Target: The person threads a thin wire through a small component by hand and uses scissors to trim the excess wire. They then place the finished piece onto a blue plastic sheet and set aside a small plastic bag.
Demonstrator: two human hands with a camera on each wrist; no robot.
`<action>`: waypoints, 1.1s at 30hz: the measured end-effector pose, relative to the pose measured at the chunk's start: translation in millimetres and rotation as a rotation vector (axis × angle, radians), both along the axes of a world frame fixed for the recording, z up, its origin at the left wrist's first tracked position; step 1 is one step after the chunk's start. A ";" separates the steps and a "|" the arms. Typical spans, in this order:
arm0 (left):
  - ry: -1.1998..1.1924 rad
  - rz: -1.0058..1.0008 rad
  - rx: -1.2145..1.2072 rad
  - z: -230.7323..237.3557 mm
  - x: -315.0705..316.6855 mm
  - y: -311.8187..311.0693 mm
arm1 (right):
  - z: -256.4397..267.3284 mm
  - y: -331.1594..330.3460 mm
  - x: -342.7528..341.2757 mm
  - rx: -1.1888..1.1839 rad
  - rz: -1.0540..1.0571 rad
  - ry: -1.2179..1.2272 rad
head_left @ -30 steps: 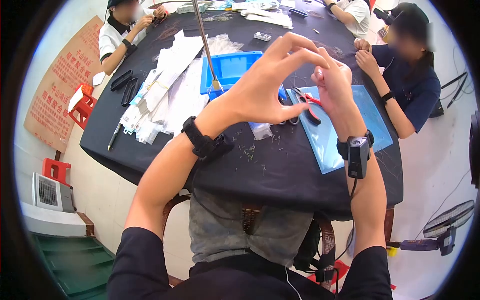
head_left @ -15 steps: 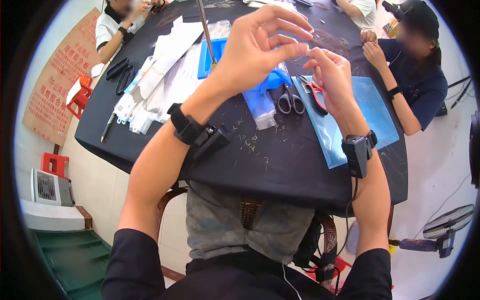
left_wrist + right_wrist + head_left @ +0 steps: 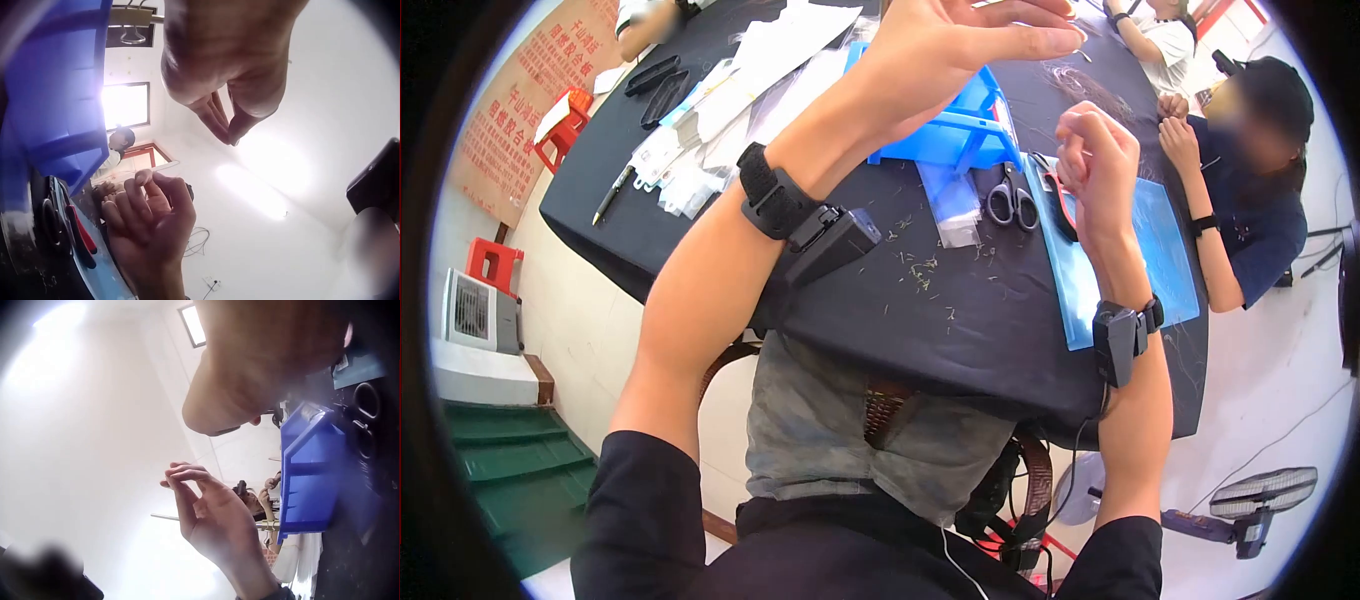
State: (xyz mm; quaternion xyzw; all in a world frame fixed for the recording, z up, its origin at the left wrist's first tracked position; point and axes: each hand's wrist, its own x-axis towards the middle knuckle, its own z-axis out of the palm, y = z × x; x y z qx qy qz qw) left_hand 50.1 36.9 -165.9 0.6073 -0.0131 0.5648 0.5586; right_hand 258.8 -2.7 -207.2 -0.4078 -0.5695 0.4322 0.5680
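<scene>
My left hand [image 3: 935, 65] is raised high at the top of the head view, its thumb and fingertips meeting in the left wrist view. A faint thin thread [image 3: 203, 454] runs from these fingertips toward my right hand [image 3: 1106, 175], which is held lower and to the right with curled fingers. In the left wrist view its thumb and index tip come together. Beneath the hands stand a blue plastic bin [image 3: 960, 140], black-handled scissors [image 3: 1011, 204] and red-handled pliers [image 3: 1062, 208], the pliers lying on a light-blue folder [image 3: 1082, 300] and partly hidden by my right hand.
White paper strips and clear bags [image 3: 730, 110] spread over the table's left side, beside a pen [image 3: 613, 195] and an open black case [image 3: 662, 95]. Small clippings [image 3: 922, 272] dot the black cloth [image 3: 860, 310]. Another person [image 3: 1250, 170] sits at the right edge.
My hands were close together and have moved apart: the left rises up and away, the right ends slightly lower and to the right. The head view has shifted a little.
</scene>
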 end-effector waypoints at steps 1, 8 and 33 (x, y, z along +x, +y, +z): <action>-0.003 0.008 -0.003 0.8 -0.4 -0.6 | 1.0 0.2 -0.8 0.037 -0.029 -0.037; -0.052 -0.079 0.015 0.2 -3.5 0.4 | 7.6 2.2 3.9 0.069 0.014 -0.279; -0.088 -0.208 0.015 -5.3 0.0 2.9 | 5.4 -7.6 -2.9 0.273 0.124 -1.004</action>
